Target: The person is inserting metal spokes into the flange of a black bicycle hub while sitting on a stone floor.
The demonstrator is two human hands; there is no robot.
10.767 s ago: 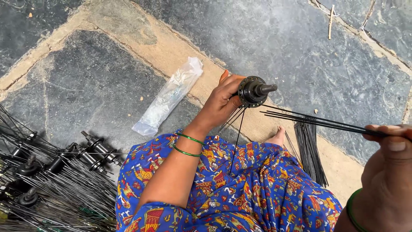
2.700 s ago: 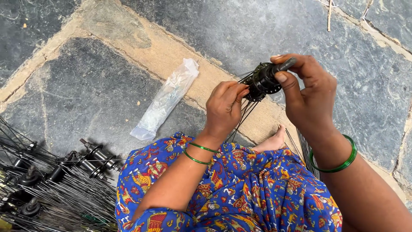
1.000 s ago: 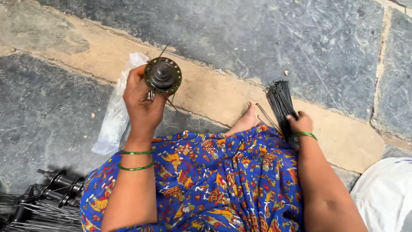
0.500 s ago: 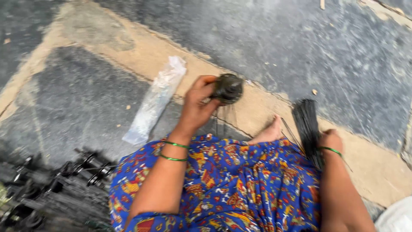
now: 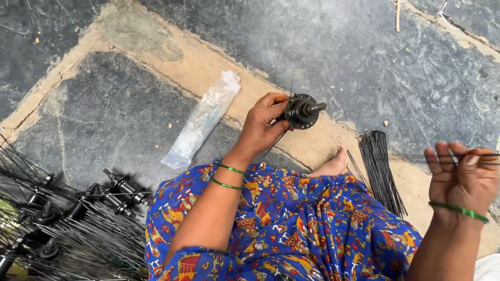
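My left hand [image 5: 263, 127] grips a black wheel hub [image 5: 302, 110] held above the stone floor, its axle pointing right, with a thin black spoke hanging from its flange. Raised at the far right, my right hand [image 5: 461, 177] pinches a few thin black spokes [image 5: 482, 154] between thumb and fingers; they run off the right edge. A bundle of loose black spokes [image 5: 380, 169] lies on the floor between my bare foot [image 5: 330, 165] and my right hand. Both wrists wear green bangles.
A clear plastic bag [image 5: 203, 119] lies on the floor left of the hub. At lower left sits a pile of hubs with spokes fitted [image 5: 62, 218]. My lap is covered by blue patterned cloth [image 5: 291, 224]. The floor is dark stone slabs with sandy joints.
My right hand has lifted from the spoke bundle on the floor with a few spokes in its fingers. My left hand has turned the hub so its axle points right.
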